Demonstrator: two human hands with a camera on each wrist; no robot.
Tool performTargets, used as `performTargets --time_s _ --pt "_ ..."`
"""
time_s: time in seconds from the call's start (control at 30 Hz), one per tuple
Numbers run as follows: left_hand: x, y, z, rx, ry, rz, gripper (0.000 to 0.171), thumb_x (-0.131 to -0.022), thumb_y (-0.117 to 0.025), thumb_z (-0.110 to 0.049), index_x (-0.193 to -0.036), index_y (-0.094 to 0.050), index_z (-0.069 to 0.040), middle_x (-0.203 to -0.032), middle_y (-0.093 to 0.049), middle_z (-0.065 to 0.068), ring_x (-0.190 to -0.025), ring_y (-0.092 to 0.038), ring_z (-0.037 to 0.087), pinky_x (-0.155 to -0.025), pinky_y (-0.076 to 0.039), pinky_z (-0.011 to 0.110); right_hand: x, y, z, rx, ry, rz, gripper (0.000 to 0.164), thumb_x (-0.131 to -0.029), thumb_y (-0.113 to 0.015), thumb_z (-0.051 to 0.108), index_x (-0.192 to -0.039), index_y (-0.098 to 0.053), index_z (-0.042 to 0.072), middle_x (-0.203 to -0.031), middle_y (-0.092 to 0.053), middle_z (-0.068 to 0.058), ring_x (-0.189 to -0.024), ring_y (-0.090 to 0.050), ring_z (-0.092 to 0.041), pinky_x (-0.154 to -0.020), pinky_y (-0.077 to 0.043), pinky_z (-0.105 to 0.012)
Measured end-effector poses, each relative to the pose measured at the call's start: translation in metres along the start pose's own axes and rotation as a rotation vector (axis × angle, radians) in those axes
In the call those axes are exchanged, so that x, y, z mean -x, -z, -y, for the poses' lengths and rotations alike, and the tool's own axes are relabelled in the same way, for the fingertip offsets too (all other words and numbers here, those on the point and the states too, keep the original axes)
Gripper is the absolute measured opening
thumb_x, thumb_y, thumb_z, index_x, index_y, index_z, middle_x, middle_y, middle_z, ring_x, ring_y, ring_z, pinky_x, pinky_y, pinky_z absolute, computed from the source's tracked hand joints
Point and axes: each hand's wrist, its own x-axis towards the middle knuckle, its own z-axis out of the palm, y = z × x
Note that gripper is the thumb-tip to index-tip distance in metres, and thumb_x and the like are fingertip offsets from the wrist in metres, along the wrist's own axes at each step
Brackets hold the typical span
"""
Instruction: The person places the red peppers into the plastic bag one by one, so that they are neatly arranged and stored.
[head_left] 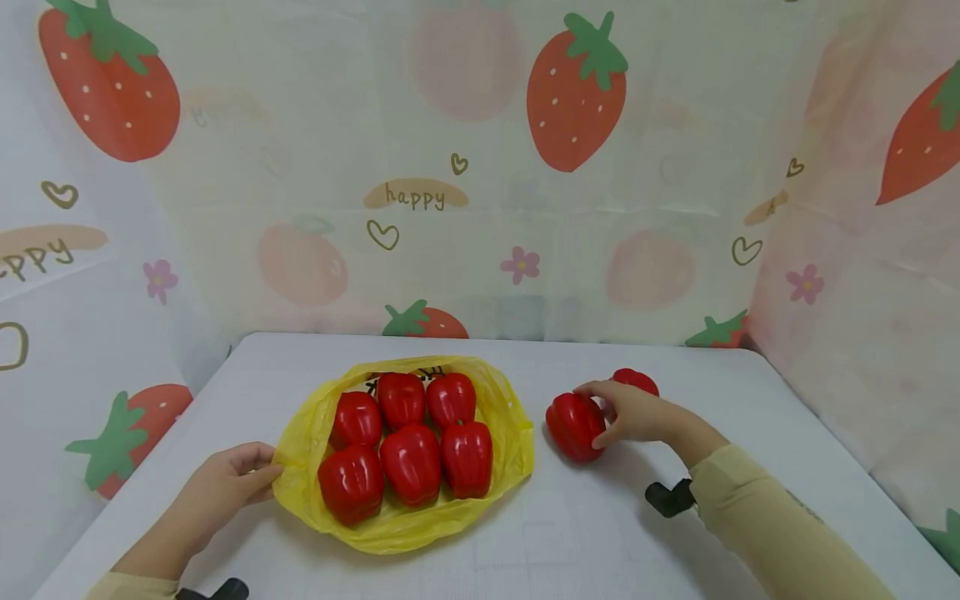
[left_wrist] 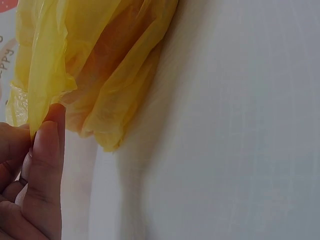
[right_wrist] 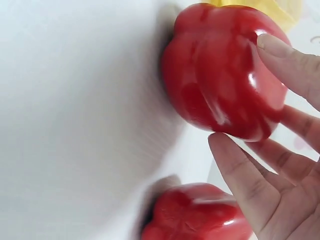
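Note:
A yellow plastic bag (head_left: 405, 540) lies spread open on the table, with several glossy red bell peppers (head_left: 411, 463) inside. At its left edge, my left hand (head_left: 225, 482) pinches the bag's rim between thumb and fingers; the left wrist view shows the thin plastic (left_wrist: 47, 65) caught there. To the right of the bag, my right hand (head_left: 637, 415) grips another red bell pepper (head_left: 572, 427), the thumb on one side and fingers on the other, as the right wrist view of this pepper (right_wrist: 220, 70) shows. One more bell pepper (head_left: 634, 381) sits just behind that hand, partly covered by it.
The white table (head_left: 570, 542) has its far edge against a hanging cloth (head_left: 480, 150) printed with strawberries, which also closes in both sides. Black straps or mounts (head_left: 670, 498) sit at both wrists.

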Motion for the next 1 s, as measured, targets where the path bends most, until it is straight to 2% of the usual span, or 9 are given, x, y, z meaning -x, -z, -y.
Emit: performTargets --time_s 0.2,0.37,0.7,1.0 --pt "0.000 0.000 0.000 -0.002 -0.004 -0.001 0.036 -0.088 -0.060 -0.032 -0.107 -0.059 -0.002 -0.099 -0.064 0.006 -0.085 -0.060 0.016 -0.076 -0.054 0.030 0.002 -0.008 -0.006 -0.025 0.011 -0.023 0.080 -0.059 -0.086 0.021 -0.128 -0.046 0.027 -0.107 -0.052 -0.001 -0.102 -0.046 -0.025 -0.065 -0.054 -0.032" --pt "0.001 0.000 -0.001 0.000 0.002 -0.002 0.035 -0.089 -0.059 -0.031 -0.107 -0.059 -0.001 -0.099 -0.064 0.006 -0.084 -0.060 0.016 -0.076 -0.054 0.031 0.003 -0.014 -0.011 -0.059 0.005 -0.049 0.085 -0.056 -0.087 0.020 -0.130 -0.045 0.029 -0.114 -0.051 0.000 -0.105 -0.046 -0.025 -0.067 -0.055 -0.034" --pt "0.002 0.000 -0.001 0.004 -0.002 -0.003 0.035 -0.088 -0.060 -0.032 -0.107 -0.059 -0.002 -0.099 -0.063 0.006 -0.084 -0.060 0.016 -0.076 -0.054 0.030 0.009 -0.021 -0.017 -0.093 0.098 -0.073 0.086 -0.056 -0.087 0.023 -0.130 -0.043 0.023 -0.120 -0.048 -0.001 -0.109 -0.043 -0.025 -0.070 -0.055 -0.035" --pt "0.000 -0.001 0.001 0.004 -0.005 -0.004 0.035 -0.088 -0.060 -0.031 -0.107 -0.059 -0.001 -0.100 -0.063 0.006 -0.085 -0.060 0.016 -0.075 -0.054 0.029 0.009 -0.028 -0.022 -0.094 0.099 -0.090 0.094 -0.054 -0.088 0.023 -0.134 -0.038 0.024 -0.126 -0.045 -0.001 -0.118 -0.039 -0.026 -0.075 -0.054 -0.039"
